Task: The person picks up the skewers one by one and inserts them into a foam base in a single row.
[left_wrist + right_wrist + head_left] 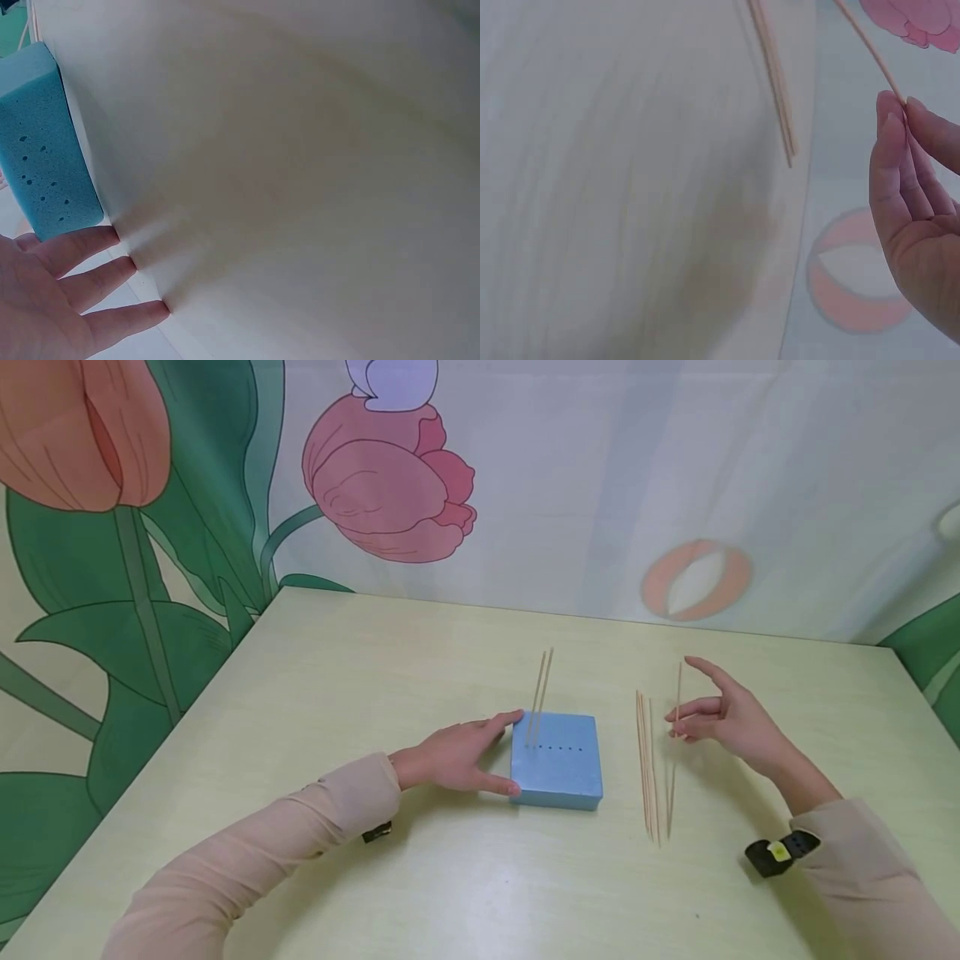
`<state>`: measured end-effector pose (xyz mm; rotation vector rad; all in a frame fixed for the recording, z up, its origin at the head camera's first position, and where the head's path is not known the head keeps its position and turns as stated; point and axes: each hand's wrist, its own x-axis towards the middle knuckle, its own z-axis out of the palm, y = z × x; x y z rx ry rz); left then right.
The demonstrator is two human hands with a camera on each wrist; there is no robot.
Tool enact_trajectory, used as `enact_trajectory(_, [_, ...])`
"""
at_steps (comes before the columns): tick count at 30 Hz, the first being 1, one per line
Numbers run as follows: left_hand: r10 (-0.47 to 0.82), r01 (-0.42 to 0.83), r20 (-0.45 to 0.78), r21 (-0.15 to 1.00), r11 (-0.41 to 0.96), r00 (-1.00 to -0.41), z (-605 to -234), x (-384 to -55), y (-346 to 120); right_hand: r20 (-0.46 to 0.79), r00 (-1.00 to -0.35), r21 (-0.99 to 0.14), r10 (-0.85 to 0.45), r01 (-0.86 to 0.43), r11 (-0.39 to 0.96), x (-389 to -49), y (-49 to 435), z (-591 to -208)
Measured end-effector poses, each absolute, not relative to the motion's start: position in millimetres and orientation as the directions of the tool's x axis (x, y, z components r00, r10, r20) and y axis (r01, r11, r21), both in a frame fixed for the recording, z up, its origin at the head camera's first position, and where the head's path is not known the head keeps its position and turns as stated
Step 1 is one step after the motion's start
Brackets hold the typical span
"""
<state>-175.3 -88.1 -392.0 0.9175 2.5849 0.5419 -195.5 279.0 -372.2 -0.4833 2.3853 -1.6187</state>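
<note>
Standing in the blue block point(557, 777) are two sticks point(536, 697) — thin, pale.

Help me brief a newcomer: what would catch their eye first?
The square blue foam block stands out below the head view's centre, two thin wooden sticks standing in it, the left hand at its left edge. To its right, the right hand pinches another wooden stick. Behind, at upper left, looms a huge coral tulip drawing.

Pale table point(375, 668), flower-printed backdrop point(555, 485)
</note>
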Motion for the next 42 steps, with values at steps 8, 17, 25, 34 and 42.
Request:
enact_trajectory(8, [0.65,0.518,-0.199,0.456,0.724,-0.734,-392.5,-175.3,-87.5,0.087,-0.917,-0.953,-0.39,-0.191,0.236,-186.7,272.7,-361.0])
enact_trajectory(17, [0.645,0.516,-0.194,0.452,0.728,-0.739,-392.5,-175.2,-86.6,0.194,-0.89,-0.945,-0.412,-0.283,0.166,-174.7,258.7,-341.8])
enact_trajectory(25, [0.644,0.513,-0.192,0.458,0.726,-0.741,-393.0,-174.9,-87.3,0.257,-0.883,-0.927,-0.393,-0.341,0.159,-164.6,241.8,-326.9])
enact_trajectory(34, [0.642,0.51,-0.191,0.461,0.726,-0.742,-392.7,-174.6,-87.1,0.346,-0.853,-0.917,-0.391,-0.396,0.054,-155.3,224.5,-314.2])
enact_trajectory(42, [0.629,0.502,-0.205,0.443,0.743,-0.75,-390.1,-173.6,-85.9,0.417,-0.825,-0.885,-0.382,-0.464,0.038,-146.9,212.0,-305.2])
